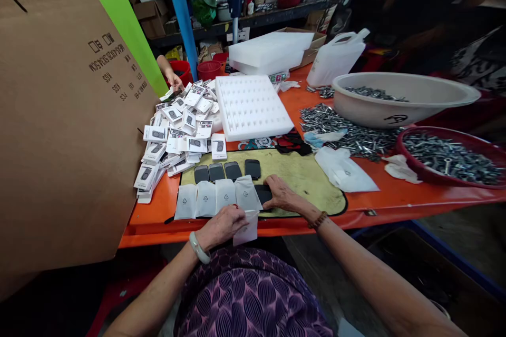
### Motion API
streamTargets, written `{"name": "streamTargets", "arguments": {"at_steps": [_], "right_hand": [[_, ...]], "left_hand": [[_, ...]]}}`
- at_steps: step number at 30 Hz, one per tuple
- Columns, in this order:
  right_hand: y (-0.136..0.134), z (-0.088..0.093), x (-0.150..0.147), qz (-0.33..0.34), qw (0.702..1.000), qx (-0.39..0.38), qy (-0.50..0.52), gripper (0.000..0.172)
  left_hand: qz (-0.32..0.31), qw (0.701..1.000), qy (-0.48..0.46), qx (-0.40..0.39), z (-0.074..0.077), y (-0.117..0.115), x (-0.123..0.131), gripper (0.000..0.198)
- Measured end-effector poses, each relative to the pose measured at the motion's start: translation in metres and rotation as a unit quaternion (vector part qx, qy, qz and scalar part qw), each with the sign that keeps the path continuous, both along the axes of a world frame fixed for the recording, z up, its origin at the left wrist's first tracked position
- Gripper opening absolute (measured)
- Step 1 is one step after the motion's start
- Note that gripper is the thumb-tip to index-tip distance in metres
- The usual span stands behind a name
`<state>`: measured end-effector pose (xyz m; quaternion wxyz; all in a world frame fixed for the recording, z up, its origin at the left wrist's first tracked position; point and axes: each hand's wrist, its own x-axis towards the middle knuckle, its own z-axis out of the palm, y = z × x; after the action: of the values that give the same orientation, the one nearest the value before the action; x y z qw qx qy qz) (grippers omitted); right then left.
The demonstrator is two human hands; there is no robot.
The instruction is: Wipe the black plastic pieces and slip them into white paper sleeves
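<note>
My left hand (224, 225) pinches a small translucent white pouch (249, 231) at the front edge of the table. Close by, my right hand (283, 196) has its fingers closed over the end of a flat black device (262, 195) lying on the yellow mat (304, 171). To the left of that device, several white pouches with a printed recycling mark (205, 199) lie in a row. Behind them is a row of flat black devices (233, 170). What is inside the pouch in my left hand cannot be made out.
Small white printed boxes (185, 126) are heaped at the left beside a large cardboard box (71, 116). A white foam tray (253, 108) stands behind the mat. Metal parts fill a red basin (407, 168) and a white basin (395, 113) at right. Another person's hand (174, 80) reaches the heap.
</note>
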<state>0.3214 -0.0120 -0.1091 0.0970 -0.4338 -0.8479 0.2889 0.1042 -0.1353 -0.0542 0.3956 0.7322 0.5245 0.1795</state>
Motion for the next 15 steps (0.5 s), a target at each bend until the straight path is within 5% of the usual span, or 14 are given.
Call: {"name": "streamTargets", "arguments": {"at_steps": [8, 12, 15], "right_hand": [[-0.002, -0.002, 0.021, -0.118, 0.977, -0.124, 0.129, 0.036], [-0.005, 0.012, 0.04, -0.223, 0.931, -0.127, 0.257, 0.037], [-0.022, 0.036, 0.029, -0.225, 0.88, -0.151, 0.389, 0.045]], "left_hand": [[0.018, 1.0, 0.025, -0.001, -0.004, 0.003, -0.003, 0.011], [0.021, 1.0, -0.018, -0.012, -0.007, 0.004, -0.001, 0.01], [0.025, 0.997, -0.065, -0.03, -0.004, 0.005, 0.005, 0.01]]}}
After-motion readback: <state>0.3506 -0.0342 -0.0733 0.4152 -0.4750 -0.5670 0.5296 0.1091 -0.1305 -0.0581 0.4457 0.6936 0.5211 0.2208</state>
